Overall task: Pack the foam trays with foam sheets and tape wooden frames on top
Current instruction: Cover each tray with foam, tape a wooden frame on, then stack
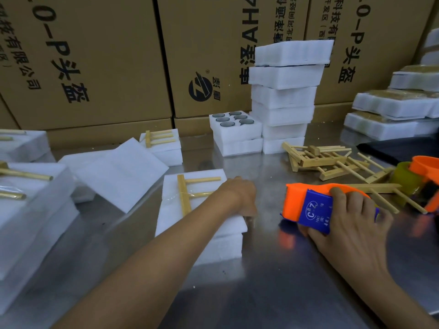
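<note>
My right fingers are curled over the orange tape dispenser, thumb underneath, holding it just off the worktop to the right of the pack I am working on. My left hand sits at that pack's right edge with its fingers bent down over the side of the foam; I cannot see the tips well enough to say how firmly they grip.

That foam tray lies near me in the middle, closed over with foam, with a wooden frame lying on top. A thin strip of clear tape seems to cross the frame, so I judge this pack at least partly taped.

To the left, finished packs with frames on top are stacked, and another sits further back. Loose foam sheets lie tilted between them.

Plenty looks left to do. On the far side an open tray shows its round holes uncovered, beside a tall stack of trays without frames. A heap of loose frames waits on the right, near a second dispenser. More foam packs are piled at the far right.
</note>
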A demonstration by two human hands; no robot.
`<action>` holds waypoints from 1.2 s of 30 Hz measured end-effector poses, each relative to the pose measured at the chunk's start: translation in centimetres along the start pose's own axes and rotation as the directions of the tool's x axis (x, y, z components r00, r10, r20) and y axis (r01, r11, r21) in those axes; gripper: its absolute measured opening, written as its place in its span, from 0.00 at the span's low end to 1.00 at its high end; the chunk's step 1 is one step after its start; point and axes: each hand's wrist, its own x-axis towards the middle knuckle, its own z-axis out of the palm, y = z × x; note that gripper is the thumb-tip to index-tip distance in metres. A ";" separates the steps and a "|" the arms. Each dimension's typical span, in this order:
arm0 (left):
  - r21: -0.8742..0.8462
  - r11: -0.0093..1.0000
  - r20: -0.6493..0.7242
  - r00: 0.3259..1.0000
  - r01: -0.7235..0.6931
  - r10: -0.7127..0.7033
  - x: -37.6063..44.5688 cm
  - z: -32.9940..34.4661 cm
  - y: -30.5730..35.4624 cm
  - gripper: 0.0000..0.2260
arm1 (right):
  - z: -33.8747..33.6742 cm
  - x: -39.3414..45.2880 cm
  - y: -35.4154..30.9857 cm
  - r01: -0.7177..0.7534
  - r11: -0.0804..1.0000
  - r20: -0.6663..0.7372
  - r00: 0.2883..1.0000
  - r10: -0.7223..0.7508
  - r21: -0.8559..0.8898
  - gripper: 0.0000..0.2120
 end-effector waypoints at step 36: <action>-0.497 0.867 -0.249 0.963 -0.039 -0.099 -1.2 -0.2 -0.3 0.16 | -1.4 -0.9 -14.5 -0.611 -0.138 0.625 0.775 0.094 0.779 0.11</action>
